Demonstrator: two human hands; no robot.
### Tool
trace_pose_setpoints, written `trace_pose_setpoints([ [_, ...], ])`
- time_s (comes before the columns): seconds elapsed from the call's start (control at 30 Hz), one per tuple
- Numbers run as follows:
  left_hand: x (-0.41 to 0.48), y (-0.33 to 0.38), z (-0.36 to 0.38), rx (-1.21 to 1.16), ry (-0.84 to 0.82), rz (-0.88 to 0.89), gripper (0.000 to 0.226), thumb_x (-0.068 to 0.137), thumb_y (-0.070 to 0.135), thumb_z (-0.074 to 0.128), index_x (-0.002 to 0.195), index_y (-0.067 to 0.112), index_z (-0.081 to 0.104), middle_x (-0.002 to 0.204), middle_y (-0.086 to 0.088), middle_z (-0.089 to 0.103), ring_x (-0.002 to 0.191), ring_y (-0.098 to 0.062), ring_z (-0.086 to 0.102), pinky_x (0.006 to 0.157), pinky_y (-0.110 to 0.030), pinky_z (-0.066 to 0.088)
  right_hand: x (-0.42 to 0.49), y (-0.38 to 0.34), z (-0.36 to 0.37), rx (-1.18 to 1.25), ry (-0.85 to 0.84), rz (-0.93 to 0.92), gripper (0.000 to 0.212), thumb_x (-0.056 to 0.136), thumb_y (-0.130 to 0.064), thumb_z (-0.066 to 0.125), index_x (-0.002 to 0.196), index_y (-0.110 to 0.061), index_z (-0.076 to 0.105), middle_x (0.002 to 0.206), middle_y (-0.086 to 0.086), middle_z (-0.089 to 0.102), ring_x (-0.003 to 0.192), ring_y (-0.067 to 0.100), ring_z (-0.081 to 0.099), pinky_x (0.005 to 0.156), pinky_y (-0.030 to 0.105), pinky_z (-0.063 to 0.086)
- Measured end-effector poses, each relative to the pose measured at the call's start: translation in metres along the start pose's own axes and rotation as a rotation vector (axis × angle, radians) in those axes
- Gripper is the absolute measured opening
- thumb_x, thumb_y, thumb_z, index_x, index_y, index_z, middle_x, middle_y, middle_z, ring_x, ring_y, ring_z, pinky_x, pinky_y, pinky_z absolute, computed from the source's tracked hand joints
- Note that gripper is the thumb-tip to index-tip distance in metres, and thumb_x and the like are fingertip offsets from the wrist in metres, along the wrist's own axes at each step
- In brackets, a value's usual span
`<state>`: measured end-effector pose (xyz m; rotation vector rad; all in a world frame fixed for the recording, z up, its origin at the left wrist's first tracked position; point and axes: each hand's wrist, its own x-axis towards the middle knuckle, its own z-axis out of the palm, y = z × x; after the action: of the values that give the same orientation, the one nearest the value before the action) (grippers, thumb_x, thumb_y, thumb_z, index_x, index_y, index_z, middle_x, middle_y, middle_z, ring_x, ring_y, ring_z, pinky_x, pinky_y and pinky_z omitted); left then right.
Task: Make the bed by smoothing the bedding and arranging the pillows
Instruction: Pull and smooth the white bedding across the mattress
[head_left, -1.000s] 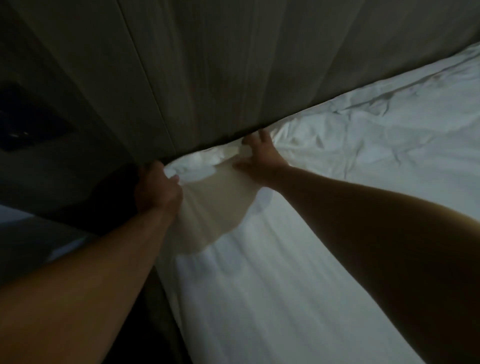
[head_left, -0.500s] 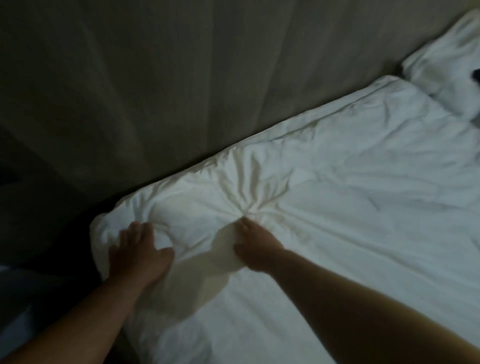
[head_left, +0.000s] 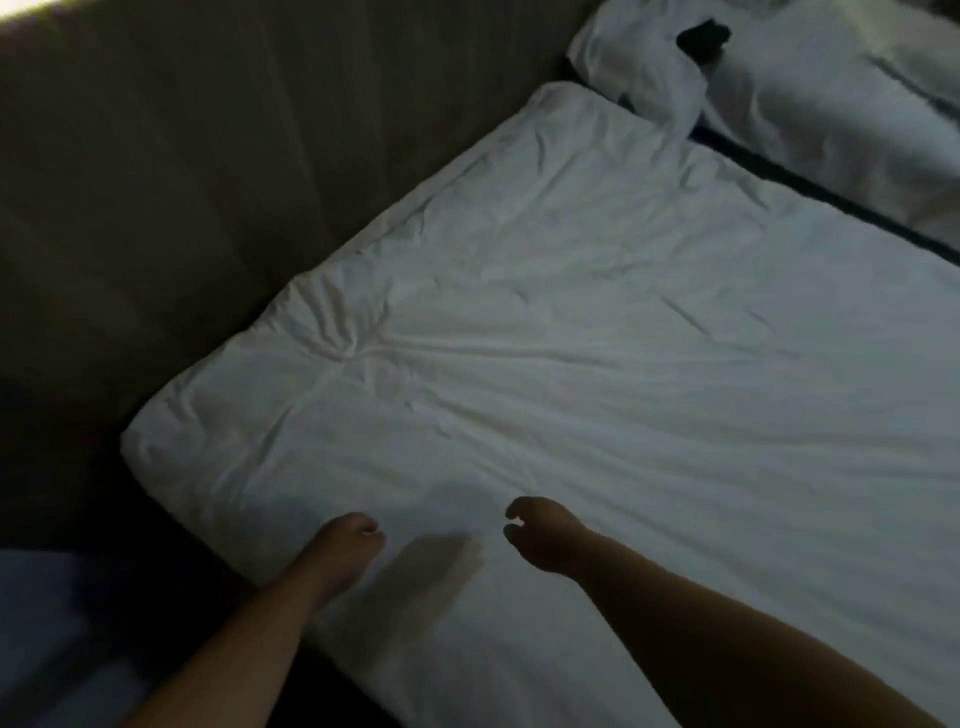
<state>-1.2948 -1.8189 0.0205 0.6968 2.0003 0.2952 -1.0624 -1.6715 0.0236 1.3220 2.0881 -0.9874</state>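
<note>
A white duvet (head_left: 597, 395) lies spread over the bed, creased near its far left corner. My left hand (head_left: 345, 540) hovers just above the duvet's near left edge with fingers loosely curled, holding nothing. My right hand (head_left: 540, 535) hangs a little to the right of it, fingers also loosely curled and empty. White pillows (head_left: 810, 88) lie bunched at the head of the bed, top right, with a small dark object (head_left: 701, 36) on them.
A dark padded wall or curtain (head_left: 208, 182) runs along the bed's far side, close against the duvet. A dark strip of mattress or sheet (head_left: 831, 202) shows between duvet and pillows. The floor (head_left: 57, 623) lies dim at lower left.
Both hands have let go of the duvet's corner and drawn back toward me. The view has pulled back, showing the whole duvet and the pillows.
</note>
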Motion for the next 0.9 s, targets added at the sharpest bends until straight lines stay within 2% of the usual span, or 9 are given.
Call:
trace_pose_setpoints([
  [0.13, -0.059, 0.027, 0.052, 0.066, -0.076, 0.079, 0.033, 0.09, 0.021, 0.062, 0.12, 0.009, 0.062, 0.121, -0.01, 0.064, 0.102, -0.017, 0.058, 0.089, -0.024, 0.044, -0.075, 0.068, 0.017, 0.122, 0.071, 0.075, 0.04, 0.097, -0.035, 0.047, 0.132, -0.017, 0.053, 0.137, 0.008, 0.052, 0.123, 0.024, 0.05, 0.101, 0.028, 0.04],
  [0.23, -0.087, 0.05, 0.083, 0.136, -0.088, 0.153, 0.033, 0.09, 0.024, 0.064, 0.119, 0.01, 0.063, 0.117, -0.009, 0.065, 0.1, -0.016, 0.059, 0.084, -0.024, 0.043, -0.128, 0.12, 0.029, 0.192, 0.117, 0.113, 0.039, 0.095, -0.034, 0.049, 0.13, -0.017, 0.055, 0.136, 0.008, 0.053, 0.122, 0.024, 0.051, 0.1, 0.028, 0.04],
  [0.37, -0.118, 0.079, 0.13, 0.211, -0.075, 0.255, 0.032, 0.089, 0.025, 0.064, 0.118, 0.011, 0.064, 0.116, -0.008, 0.066, 0.104, -0.02, 0.061, 0.092, -0.031, 0.047, -0.193, 0.188, 0.054, 0.277, 0.172, 0.189, 0.039, 0.095, -0.034, 0.05, 0.13, -0.018, 0.055, 0.134, 0.007, 0.054, 0.121, 0.024, 0.052, 0.1, 0.028, 0.04],
  [0.5, -0.143, 0.1, 0.18, 0.267, -0.127, 0.33, 0.032, 0.09, 0.024, 0.064, 0.119, 0.01, 0.064, 0.118, -0.009, 0.065, 0.102, -0.018, 0.06, 0.085, -0.026, 0.043, -0.25, 0.247, 0.087, 0.352, 0.203, 0.282, 0.039, 0.094, -0.034, 0.05, 0.131, -0.019, 0.054, 0.135, 0.007, 0.054, 0.121, 0.024, 0.052, 0.099, 0.029, 0.04],
  [0.6, -0.16, 0.108, 0.211, 0.29, -0.184, 0.361, 0.032, 0.091, 0.024, 0.062, 0.12, 0.01, 0.063, 0.12, -0.009, 0.064, 0.105, -0.018, 0.059, 0.086, -0.027, 0.042, -0.288, 0.279, 0.11, 0.402, 0.237, 0.341, 0.04, 0.094, -0.034, 0.051, 0.13, -0.018, 0.055, 0.135, 0.005, 0.055, 0.12, 0.022, 0.052, 0.1, 0.029, 0.04],
  [0.77, -0.169, 0.091, 0.244, 0.313, -0.25, 0.295, 0.037, 0.092, 0.025, 0.063, 0.124, 0.007, 0.06, 0.126, -0.012, 0.061, 0.111, -0.021, 0.057, 0.088, -0.028, 0.04, -0.326, 0.308, 0.15, 0.46, 0.26, 0.412, 0.045, 0.092, -0.035, 0.054, 0.134, -0.019, 0.051, 0.138, 0.005, 0.051, 0.125, 0.021, 0.049, 0.103, 0.031, 0.038],
  [0.9, -0.154, 0.044, 0.266, 0.312, -0.248, 0.111, 0.053, 0.09, 0.031, 0.065, 0.132, 0.002, 0.053, 0.136, -0.018, 0.053, 0.121, -0.03, 0.053, 0.096, -0.034, 0.04, -0.329, 0.312, 0.187, 0.458, 0.21, 0.432, 0.053, 0.09, -0.036, 0.057, 0.138, -0.017, 0.047, 0.142, 0.007, 0.048, 0.13, 0.023, 0.045, 0.106, 0.032, 0.035],
])
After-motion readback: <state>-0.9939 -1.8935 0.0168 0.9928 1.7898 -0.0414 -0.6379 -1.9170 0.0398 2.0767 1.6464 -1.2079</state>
